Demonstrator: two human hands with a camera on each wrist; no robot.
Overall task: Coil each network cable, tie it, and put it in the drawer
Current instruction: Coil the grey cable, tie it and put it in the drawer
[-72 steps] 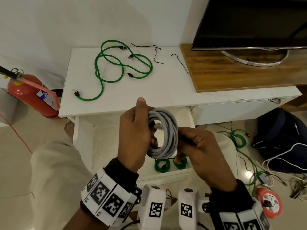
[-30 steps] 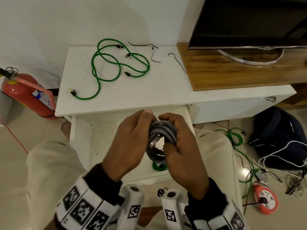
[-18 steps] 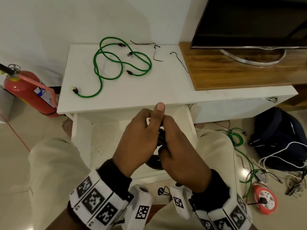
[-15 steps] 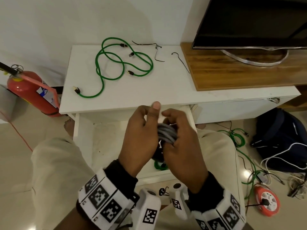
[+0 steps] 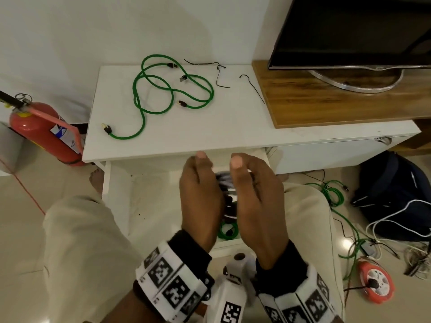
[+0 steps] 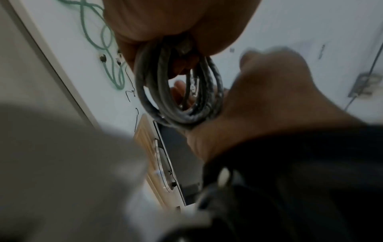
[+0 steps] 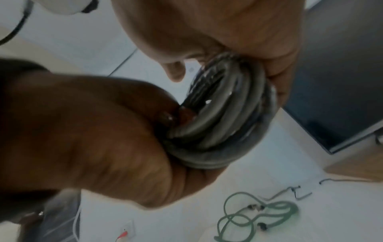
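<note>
A grey network cable coil point(image 5: 224, 180) is held upright between my two hands above the open white drawer point(image 5: 149, 206). My left hand point(image 5: 200, 185) grips its left side and my right hand point(image 5: 253, 185) grips its right side, thumbs pointing up. The wrist views show the coil point(image 6: 178, 91) point(image 7: 223, 117) with fingers curled round its strands. Any tie on it is hidden. Coiled green cables point(image 5: 227, 230) lie in the drawer under my hands. Loose green cables point(image 5: 163, 94) sprawl on the white table point(image 5: 233, 127), with black ties point(image 5: 219, 73) beside them.
A TV point(image 5: 349, 31) stands on a wooden board point(image 5: 326, 106) at the right. A red fire extinguisher point(image 5: 44, 131) is on the floor at the left. A dark backpack point(image 5: 396, 194), loose wires and an orange extension reel point(image 5: 375, 283) lie at the right.
My hands have turned the grey coil edge-on and now face each other with thumbs up. The coil is mostly hidden between them, still above the drawer.
</note>
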